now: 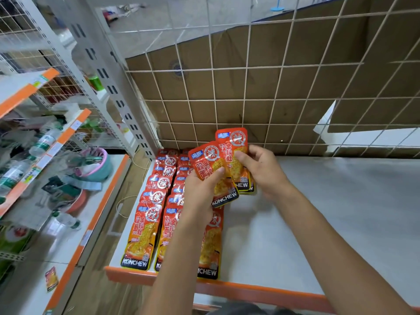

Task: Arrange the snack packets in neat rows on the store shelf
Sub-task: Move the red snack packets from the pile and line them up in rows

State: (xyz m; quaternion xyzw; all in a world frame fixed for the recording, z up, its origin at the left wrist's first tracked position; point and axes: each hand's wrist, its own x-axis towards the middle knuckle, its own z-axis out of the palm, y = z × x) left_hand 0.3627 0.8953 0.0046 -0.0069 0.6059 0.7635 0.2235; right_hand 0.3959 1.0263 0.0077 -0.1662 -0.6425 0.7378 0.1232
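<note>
Red-orange KONCHEW snack packets lie in overlapping rows (156,196) along the left side of a white shelf (318,223) with an orange front lip. A third row has one packet (211,246) near the front, partly under my left forearm. My left hand (200,192) pinches a single packet (209,164) above the rows, thumb on its face. My right hand (263,171) grips a small stack of the same packets (231,144), held upright just to the right of it.
A white wire grid (272,87) backed with brown cardboard closes the shelf's rear. To the left, neighbouring shelves (56,137) hold water bottles, bowls and clutter. One stray packet (51,278) lies on the lower left shelf. A perforated upright post (120,103) stands at the left corner.
</note>
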